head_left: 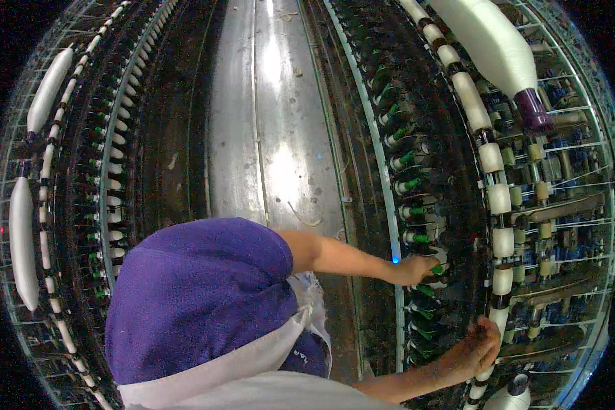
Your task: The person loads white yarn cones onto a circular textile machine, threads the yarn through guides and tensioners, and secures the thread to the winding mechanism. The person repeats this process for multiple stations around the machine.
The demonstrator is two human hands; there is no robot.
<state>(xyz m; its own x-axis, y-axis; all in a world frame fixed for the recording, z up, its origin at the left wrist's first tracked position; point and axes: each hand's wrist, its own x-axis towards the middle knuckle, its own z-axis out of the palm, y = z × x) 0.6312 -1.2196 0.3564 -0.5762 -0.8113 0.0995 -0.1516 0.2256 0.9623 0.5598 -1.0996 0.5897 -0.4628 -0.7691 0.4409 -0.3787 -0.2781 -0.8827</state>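
Observation:
My left hand [415,270] reaches out from a purple sleeve to the spindle row on the right. Its fingers are closed around the top of a green-tipped bobbin [437,270]; the fingertips are partly hidden. Lower right, my right hand [484,348] is raised beside the white rollers [499,321] of the drafting row. Its fingers are bent and drawn together, and whatever may be between them is too small to see. More green-tipped bobbins [417,238] stand in a line on either side of my left hand.
A large white roving bobbin [493,51] with a purple end hangs at upper right, another [511,396] at lower right. A pale rail [383,160] runs along the spindles. A second spinning frame [109,157] lines the left. Between them lies a shiny metal aisle floor [280,137] with loose fibre scraps.

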